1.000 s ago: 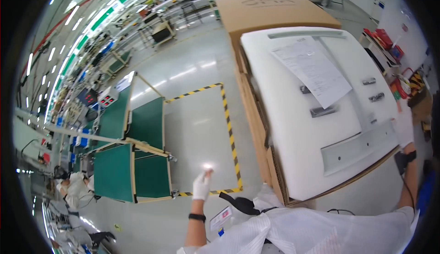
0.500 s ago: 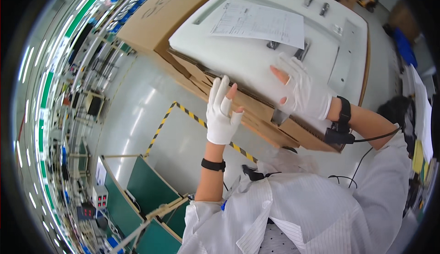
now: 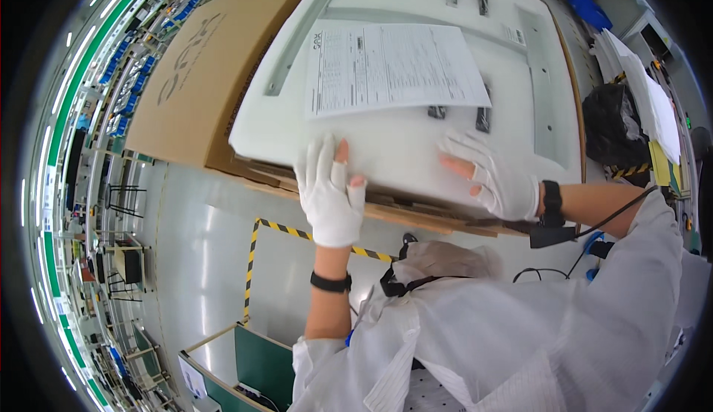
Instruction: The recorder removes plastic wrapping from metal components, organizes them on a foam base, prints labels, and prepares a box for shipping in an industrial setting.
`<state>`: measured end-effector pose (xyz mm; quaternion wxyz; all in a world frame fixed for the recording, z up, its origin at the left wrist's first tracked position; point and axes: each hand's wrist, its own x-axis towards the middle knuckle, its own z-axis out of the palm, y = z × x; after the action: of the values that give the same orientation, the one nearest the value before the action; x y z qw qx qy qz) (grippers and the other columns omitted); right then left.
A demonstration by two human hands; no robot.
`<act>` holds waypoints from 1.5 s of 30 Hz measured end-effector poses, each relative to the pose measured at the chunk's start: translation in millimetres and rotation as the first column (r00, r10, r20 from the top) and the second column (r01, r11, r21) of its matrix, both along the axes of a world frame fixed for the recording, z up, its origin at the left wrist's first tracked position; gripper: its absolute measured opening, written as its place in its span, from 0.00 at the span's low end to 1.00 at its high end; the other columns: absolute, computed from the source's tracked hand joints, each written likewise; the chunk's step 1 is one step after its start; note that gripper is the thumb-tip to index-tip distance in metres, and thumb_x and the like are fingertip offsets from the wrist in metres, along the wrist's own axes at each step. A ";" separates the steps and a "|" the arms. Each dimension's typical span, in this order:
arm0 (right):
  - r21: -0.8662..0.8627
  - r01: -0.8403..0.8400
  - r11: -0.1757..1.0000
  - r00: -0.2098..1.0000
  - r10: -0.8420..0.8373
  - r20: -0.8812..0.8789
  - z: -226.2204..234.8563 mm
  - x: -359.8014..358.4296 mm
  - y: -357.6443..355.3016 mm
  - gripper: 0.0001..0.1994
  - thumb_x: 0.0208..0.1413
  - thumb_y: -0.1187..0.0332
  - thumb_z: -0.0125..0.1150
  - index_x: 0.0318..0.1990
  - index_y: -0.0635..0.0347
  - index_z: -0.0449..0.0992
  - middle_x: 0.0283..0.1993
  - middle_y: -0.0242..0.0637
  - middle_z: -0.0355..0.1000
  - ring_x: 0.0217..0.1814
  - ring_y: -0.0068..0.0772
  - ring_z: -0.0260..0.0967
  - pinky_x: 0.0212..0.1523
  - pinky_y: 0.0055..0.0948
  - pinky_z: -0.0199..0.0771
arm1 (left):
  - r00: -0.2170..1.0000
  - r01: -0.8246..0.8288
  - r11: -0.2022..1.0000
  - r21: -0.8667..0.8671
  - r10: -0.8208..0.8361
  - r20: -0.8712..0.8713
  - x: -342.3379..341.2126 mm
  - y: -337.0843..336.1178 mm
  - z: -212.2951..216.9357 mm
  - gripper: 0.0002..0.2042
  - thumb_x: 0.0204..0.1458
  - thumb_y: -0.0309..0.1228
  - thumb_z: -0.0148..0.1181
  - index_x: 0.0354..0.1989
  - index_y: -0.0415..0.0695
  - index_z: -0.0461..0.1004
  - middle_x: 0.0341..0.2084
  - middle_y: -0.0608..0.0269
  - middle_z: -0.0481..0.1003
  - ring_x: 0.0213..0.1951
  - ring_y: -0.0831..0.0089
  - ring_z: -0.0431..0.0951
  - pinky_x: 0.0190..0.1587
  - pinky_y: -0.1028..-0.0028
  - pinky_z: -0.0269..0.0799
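A large white foam slab fills the top of an open cardboard box. My left hand, in a white glove with some bare fingertips, lies over the slab's near edge, fingers stretched out. To its right my right hand, gloved alike, rests flat on the slab near the same edge, fingers extended and holding nothing. Beyond both hands lies a printed paper sheet. Small dark wrapped parts sit in the foam at the far side, and another dark part is partly covered by the paper.
A brown cardboard flap spreads out to the left of the slab. Yellow-black tape marks the floor, near a green-panelled cart. At right are a black bag, stacked papers and a cable at my right wrist.
My view has turned, so the box now sits squarer in front of me. The left hand has come onto the slab's near edge. The right hand remains on the foam, a little nearer that edge.
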<state>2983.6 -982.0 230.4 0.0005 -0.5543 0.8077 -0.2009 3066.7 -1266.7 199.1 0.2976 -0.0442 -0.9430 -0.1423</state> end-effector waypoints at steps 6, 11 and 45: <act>-0.034 -0.031 0.999 0.984 0.037 0.173 2.1 -6.4 -12.2 0.30 0.64 0.48 0.30 0.60 0.63 0.64 0.65 0.50 0.56 0.68 0.55 0.50 0.66 0.50 0.47 | 0.999 0.040 0.997 0.060 -0.041 0.028 -1.3 -5.5 8.9 0.19 0.49 0.39 0.53 0.43 0.36 0.73 0.49 0.48 0.71 0.53 0.48 0.68 0.56 0.53 0.61; 0.040 -0.064 0.997 0.994 0.060 0.086 11.6 -3.8 -49.0 0.30 0.64 0.45 0.30 0.60 0.59 0.63 0.63 0.50 0.58 0.66 0.57 0.53 0.65 0.53 0.48 | 0.919 0.394 0.900 0.186 -0.385 -0.085 -8.8 -80.5 1.6 0.16 0.49 0.39 0.56 0.35 0.36 0.76 0.44 0.51 0.73 0.50 0.48 0.70 0.52 0.54 0.65; -0.070 0.025 0.997 0.996 -0.031 -0.083 5.1 -96.8 -423.2 0.32 0.57 0.45 0.44 0.57 0.66 0.66 0.61 0.46 0.59 0.69 0.47 0.49 0.69 0.47 0.42 | 0.833 0.535 0.835 0.127 -0.547 0.084 -63.3 -252.1 -1.1 0.13 0.38 0.32 0.63 0.32 0.40 0.76 0.35 0.54 0.75 0.39 0.57 0.76 0.41 0.64 0.72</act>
<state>2886.8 -1405.2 235.5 -0.0554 -0.5505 0.8073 -0.2051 3003.4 -1518.8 198.0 0.1915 -0.2863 -0.8994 -0.2691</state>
